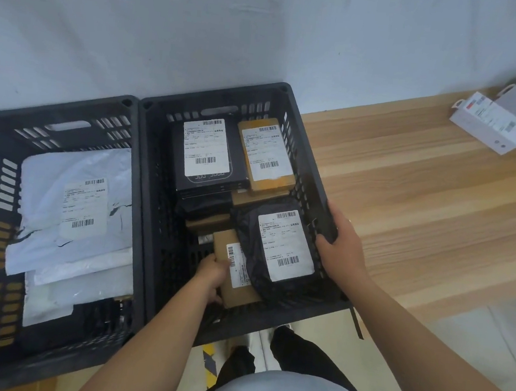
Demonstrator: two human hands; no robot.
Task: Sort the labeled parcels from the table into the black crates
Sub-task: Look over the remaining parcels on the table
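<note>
— Since both black crates already hold parcels, how far along does the sorting look?

— Well along, by the look of it. The left crate (127, 103) holds a stack of white mailer bags (78, 204), the top one label up. The right crate (215, 93) holds a black box (207, 153) and a yellow-brown box (266, 155) side by side at the far end. A black bag parcel (280, 247) lies nearer, and there are more parcels underneath.

— What is left?

— A few white boxes (494, 122) with labels lie on the wooden table (422, 194), well apart from the crates at the far right. They look like the parcels not yet sorted. That edge of the view is blurred and cuts them off, so their number cannot be told.

— And the parcel in hand?

— It is a small cardboard box (234, 268), label up, low in the near-left part of the right crate. Its right side is tucked under the black bag parcel. The left hand (212, 272) reaches down into the crate, and its fingers curl round the box's left edge.

— Setting it down or lifting it?

— One view cannot settle that. Judged from the task, it is probably being placed or nudged into the gap.

— The other hand?

— The right hand (343, 243) grips the right wall of the same crate, thumb inside and fingers outside, likely to steady it. The two hands sit apart, with the black bag parcel between them.
</note>
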